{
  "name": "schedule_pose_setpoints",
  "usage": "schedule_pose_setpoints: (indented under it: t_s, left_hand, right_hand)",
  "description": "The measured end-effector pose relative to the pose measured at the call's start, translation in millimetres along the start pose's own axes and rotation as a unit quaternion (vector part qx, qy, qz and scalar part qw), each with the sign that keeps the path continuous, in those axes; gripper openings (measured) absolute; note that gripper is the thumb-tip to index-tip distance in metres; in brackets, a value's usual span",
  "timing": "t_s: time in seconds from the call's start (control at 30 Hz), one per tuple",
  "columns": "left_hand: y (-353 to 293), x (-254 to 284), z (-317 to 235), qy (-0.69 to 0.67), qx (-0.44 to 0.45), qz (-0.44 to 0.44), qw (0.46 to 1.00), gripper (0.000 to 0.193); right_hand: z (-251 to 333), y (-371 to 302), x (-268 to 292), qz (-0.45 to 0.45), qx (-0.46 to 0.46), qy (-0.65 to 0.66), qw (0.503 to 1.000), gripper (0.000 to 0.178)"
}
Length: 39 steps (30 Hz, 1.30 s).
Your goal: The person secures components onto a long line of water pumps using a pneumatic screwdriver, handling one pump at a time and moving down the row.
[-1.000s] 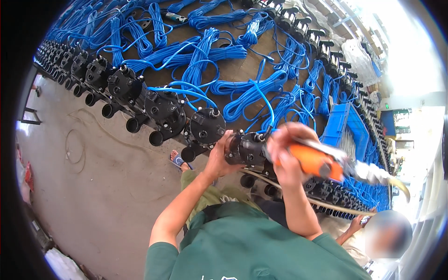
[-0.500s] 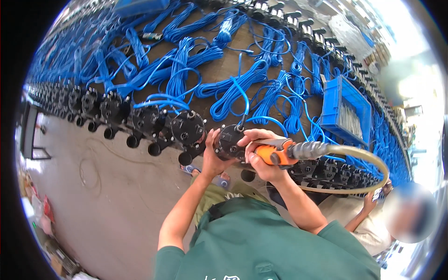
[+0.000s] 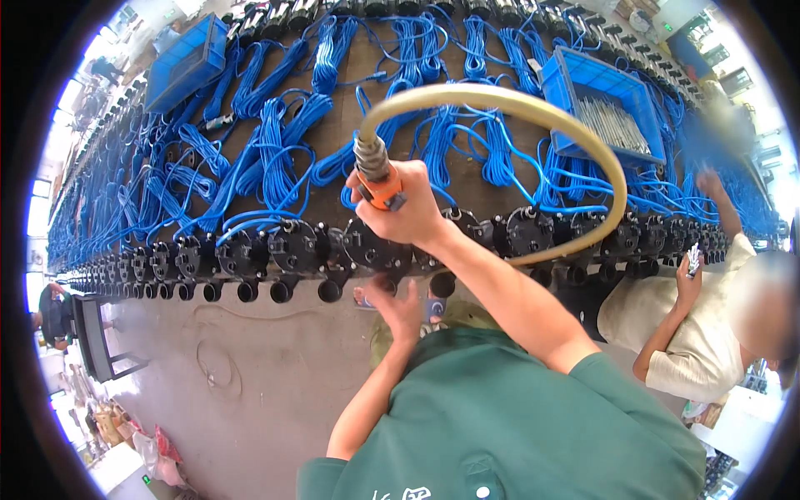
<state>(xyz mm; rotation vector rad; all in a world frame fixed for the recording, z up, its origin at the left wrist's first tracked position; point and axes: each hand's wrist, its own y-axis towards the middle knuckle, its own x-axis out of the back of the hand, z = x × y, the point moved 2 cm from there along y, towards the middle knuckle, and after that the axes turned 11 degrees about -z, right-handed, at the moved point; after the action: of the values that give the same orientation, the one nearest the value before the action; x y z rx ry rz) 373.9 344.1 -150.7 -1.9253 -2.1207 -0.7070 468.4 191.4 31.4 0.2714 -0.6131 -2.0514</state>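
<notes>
My right hand (image 3: 408, 204) is wrapped round an orange air tool (image 3: 382, 192), holding it upright over the row of black parts. A grey ribbed fitting (image 3: 371, 157) tops the tool, and a yellowish hose (image 3: 517, 98) arcs from it to the right and back down. Below the tool is a round black housing (image 3: 373, 248), partly covered by my right hand. Close under the housing, my left hand (image 3: 402, 312) has its fingers and thumb apart, with nothing in it. Its fingertips are blurred, so I cannot tell whether they touch the housing.
More black housings (image 3: 300, 247) line the bench's near edge. Bundles of blue cable (image 3: 279, 158) cover the bench (image 3: 367, 52). A blue crate (image 3: 560, 87) holds thin silvery rods; another blue crate (image 3: 185, 67) stands far left. At right, a co-worker's hand (image 3: 688, 287) holds small silvery pieces.
My right hand has lifted the air tool off the housing and turned it upright, swinging the hose upward. My left hand has let go of the housing and dropped below it. The view has shifted.
</notes>
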Motion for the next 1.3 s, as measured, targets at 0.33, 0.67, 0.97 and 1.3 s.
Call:
schedule_pose_setpoints:
  t_s: [0.33,0.67,0.97,1.3]
  left_hand:
    - [-14.0,-38.7,7.9,-0.035,-0.117,0.100,0.987,0.016]
    - [-19.8,-42.8,15.0,-0.025,-0.151,0.069,0.986,0.016]
    - [-18.3,-39.6,9.6,-0.023,-0.139,0.066,0.988,0.017]
    - [2.0,-43.9,8.6,0.001,-0.167,0.156,0.974,0.014]
  right_hand:
    - [41.7,-16.1,31.0,-0.012,0.005,0.109,0.994,0.041]
    - [46.4,-66.0,59.0,0.025,-0.102,0.110,0.988,0.025]
    - [36.5,-73.4,60.8,0.018,-0.150,0.130,0.980,0.025]
    - [39.2,-55.4,59.8,0.082,0.019,0.067,0.994,0.047]
